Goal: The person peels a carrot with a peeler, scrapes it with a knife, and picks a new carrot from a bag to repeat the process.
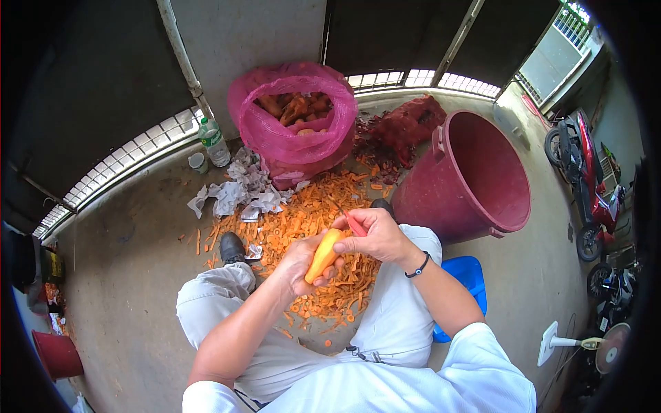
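Observation:
My left hand (301,267) is wrapped round a peeled orange carrot (323,257), which is held at a slant between my knees. My right hand (375,235) grips a small tool with a red handle (356,224), its thin end pointing up and left over the carrot's upper end. The fingertips of my right hand are close beside the carrot. Below both hands, a wide heap of orange peelings and cut pieces (303,224) covers the floor between my shoes.
A pink mesh sack (292,148) of carrots stands ahead, with crumpled paper (237,182) and a bottle (214,143) to its left. Red netting (410,127) and a large red bin (441,196) are at the right. A blue container (465,279) sits beside my right leg.

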Demonstrator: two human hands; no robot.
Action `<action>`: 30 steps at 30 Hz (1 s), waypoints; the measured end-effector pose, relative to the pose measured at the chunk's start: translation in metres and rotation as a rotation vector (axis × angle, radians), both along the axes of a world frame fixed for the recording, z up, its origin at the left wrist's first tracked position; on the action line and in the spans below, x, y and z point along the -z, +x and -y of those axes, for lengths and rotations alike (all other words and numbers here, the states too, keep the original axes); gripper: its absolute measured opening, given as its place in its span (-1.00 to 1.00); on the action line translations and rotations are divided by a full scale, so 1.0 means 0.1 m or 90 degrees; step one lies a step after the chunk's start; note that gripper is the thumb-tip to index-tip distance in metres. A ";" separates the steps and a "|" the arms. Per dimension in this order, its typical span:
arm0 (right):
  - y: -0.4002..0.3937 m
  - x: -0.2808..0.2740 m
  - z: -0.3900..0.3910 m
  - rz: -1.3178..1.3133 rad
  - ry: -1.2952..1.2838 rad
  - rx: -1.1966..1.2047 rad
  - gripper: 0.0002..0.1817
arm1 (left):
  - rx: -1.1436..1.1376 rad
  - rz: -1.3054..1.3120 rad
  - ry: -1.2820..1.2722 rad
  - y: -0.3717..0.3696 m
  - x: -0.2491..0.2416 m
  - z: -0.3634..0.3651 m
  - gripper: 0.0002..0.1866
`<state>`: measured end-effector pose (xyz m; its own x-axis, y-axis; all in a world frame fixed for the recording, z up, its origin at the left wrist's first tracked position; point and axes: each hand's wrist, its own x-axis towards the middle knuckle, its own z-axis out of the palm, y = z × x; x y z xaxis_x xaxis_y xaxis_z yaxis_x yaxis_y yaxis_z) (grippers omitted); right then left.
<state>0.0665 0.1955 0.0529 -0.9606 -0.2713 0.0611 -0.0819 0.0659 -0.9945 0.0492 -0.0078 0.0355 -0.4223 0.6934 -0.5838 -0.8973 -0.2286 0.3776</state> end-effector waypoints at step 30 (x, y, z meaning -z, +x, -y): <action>0.26 -0.16 -2.54 -0.239 0.280 0.812 -0.69 | -0.358 -0.226 -0.047 -0.30 -0.24 0.34 -0.65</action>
<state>0.0923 0.4500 0.0693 -0.5030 0.7013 0.5051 0.0167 0.5922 -0.8056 0.0194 -0.0418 0.0595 -0.8827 0.2758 -0.3805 -0.4681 -0.5875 0.6601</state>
